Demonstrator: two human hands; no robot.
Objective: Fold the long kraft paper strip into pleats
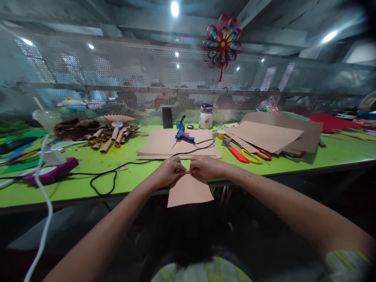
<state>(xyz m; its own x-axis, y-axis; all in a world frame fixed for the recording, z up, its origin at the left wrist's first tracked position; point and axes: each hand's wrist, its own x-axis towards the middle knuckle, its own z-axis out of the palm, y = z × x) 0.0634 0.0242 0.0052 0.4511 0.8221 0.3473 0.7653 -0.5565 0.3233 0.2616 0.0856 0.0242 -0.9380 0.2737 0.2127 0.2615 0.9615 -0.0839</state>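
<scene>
My left hand and my right hand meet at the front edge of the green table. Both pinch the top edge of a tan sheet of paper, which hangs down over the table edge toward me. Their fingers are closed on the paper and the fingertips nearly touch. Just beyond the hands lies a stack of tan sheets with a blue glue gun resting on it. The gun's black cord loops left across the table.
Red scissors and yellow scissors lie right of the stack. Larger brown sheets are piled further right. Rolled paper tubes and a folded fan sit at left, with a magenta tool. A perforated screen stands behind the table.
</scene>
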